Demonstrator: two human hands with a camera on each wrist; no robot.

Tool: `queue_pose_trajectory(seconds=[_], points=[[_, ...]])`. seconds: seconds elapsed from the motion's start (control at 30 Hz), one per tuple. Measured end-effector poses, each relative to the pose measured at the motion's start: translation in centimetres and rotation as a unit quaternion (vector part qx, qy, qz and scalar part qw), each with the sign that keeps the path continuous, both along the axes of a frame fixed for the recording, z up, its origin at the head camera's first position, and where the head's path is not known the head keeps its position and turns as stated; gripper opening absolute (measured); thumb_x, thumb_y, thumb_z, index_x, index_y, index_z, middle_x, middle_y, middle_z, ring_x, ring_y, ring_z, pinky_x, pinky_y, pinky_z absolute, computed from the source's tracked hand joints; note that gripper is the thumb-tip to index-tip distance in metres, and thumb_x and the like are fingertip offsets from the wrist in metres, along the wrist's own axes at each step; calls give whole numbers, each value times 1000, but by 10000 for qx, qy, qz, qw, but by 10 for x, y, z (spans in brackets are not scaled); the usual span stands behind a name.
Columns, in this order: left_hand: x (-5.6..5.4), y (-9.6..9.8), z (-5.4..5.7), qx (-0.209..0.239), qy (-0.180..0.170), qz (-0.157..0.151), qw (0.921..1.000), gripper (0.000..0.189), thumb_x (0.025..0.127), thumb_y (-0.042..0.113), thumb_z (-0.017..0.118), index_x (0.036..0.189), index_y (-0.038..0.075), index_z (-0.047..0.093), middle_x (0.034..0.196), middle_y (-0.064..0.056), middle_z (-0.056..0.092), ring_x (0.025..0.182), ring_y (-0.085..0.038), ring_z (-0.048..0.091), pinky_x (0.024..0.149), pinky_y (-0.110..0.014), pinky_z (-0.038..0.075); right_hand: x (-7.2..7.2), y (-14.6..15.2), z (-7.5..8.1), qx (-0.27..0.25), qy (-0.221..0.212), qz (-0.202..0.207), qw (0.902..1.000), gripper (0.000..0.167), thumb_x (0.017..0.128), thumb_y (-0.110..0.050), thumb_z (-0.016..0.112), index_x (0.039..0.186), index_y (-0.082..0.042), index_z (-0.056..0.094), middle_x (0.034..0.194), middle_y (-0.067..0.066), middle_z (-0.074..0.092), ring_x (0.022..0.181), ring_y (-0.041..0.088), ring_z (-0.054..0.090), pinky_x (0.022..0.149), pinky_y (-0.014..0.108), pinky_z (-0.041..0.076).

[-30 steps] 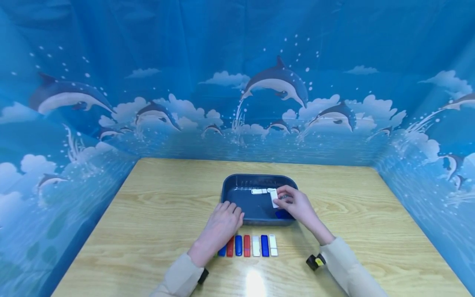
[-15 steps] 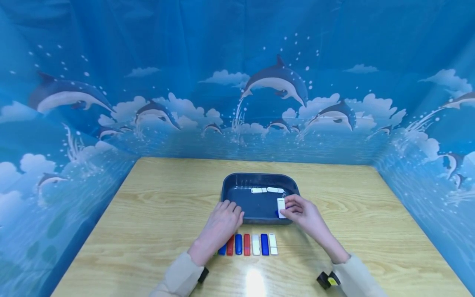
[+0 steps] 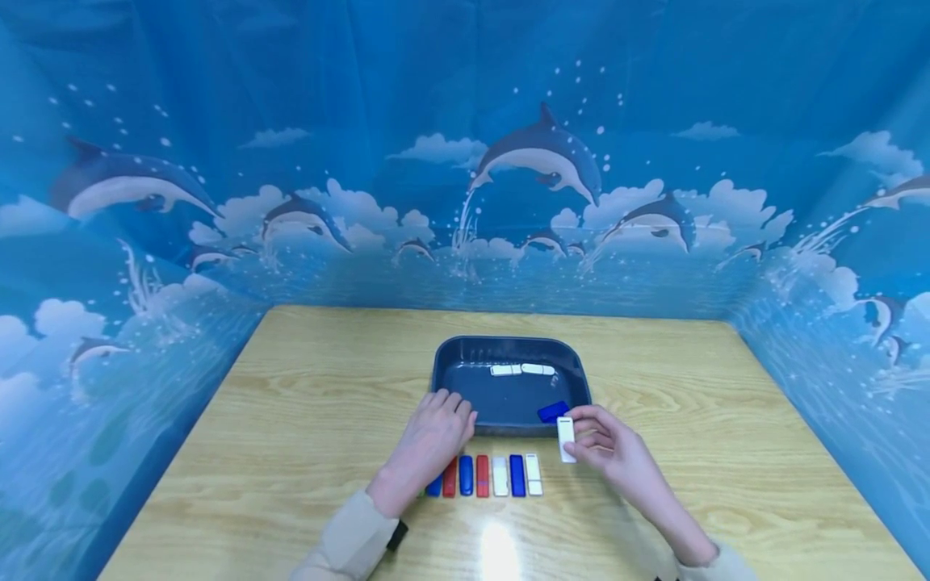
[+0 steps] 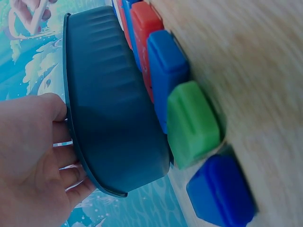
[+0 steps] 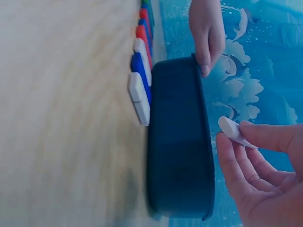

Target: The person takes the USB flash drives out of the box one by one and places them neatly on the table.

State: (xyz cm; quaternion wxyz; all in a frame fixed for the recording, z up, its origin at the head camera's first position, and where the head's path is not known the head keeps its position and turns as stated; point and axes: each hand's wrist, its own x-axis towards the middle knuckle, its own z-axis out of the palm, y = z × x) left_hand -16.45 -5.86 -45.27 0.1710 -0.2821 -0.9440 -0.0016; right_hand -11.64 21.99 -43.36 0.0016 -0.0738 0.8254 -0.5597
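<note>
My right hand (image 3: 616,448) pinches a white USB flash drive (image 3: 566,440) between thumb and fingertips, upright just outside the near right corner of a dark blue plastic tray (image 3: 508,431). The right wrist view shows this white drive (image 5: 231,128) held above the level of the rim. My left hand (image 3: 433,426) holds the tray's near left rim, its fingers hooked over the edge. Inside the tray lie two white flash drives (image 3: 538,369) end to end near the back and a blue flash drive (image 3: 554,411) at the near right.
Along the tray's near side, several flash drives stand in a row, with a white one (image 3: 534,474) at the right end. A green drive (image 4: 193,124) and a blue one (image 4: 220,191) at the left end hide behind the left arm in the head view. A dolphin-print curtain (image 3: 465,161) surrounds the wooden table (image 3: 305,387).
My right hand has carried the white flash drive from over the tray toward me and right, past the near rim. The left hand stays in place.
</note>
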Motion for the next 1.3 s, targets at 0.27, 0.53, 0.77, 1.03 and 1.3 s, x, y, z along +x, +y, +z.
queue_pose_trajectory(seconds=[0.27, 0.53, 0.77, 1.03, 1.3], points=[[-1, 0, -1, 9, 43, 4, 10000, 26, 103, 33, 57, 102, 12, 72, 94, -1, 69, 88, -18, 59, 85, -33, 53, 13, 1, -14, 31, -81, 401, 9992, 47, 84, 1, 77, 127, 2, 58, 107, 19, 67, 82, 14, 69, 72, 29, 60], [-1, -1, 0, 86, -59, 20, 9999, 27, 104, 33, 55, 103, 12, 72, 96, -2, 69, 91, -19, 60, 88, -35, 53, 12, -2, -29, 373, -239, 633, 9970, 43, 82, -1, 79, 121, 0, 61, 102, 16, 65, 77, 12, 69, 67, 28, 60], [0, -1, -1, 122, 12, -23, 9999, 26, 104, 32, 56, 102, 12, 72, 94, -1, 68, 90, -19, 60, 87, -35, 53, 8, -7, -35, 781, -393, 563, 9946, 41, 79, 0, 81, 116, 3, 62, 99, 13, 66, 73, 10, 66, 62, 26, 57], [0, -1, 0, 94, 108, -19, 9999, 26, 104, 32, 57, 99, 12, 72, 91, -1, 67, 86, -18, 58, 83, -33, 52, 4, -12, -33, 1222, -587, 487, 9896, 41, 78, 0, 82, 114, 6, 63, 97, 9, 66, 70, 13, 65, 59, 25, 57], [0, -2, -1, 138, 136, -61, 9998, 26, 104, 32, 57, 98, 12, 72, 92, -1, 68, 88, -19, 59, 83, -33, 53, 3, -17, -29, 2153, -448, 233, 9752, 35, 77, -8, 85, 107, -6, 67, 88, -1, 64, 65, 8, 59, 58, 23, 51]])
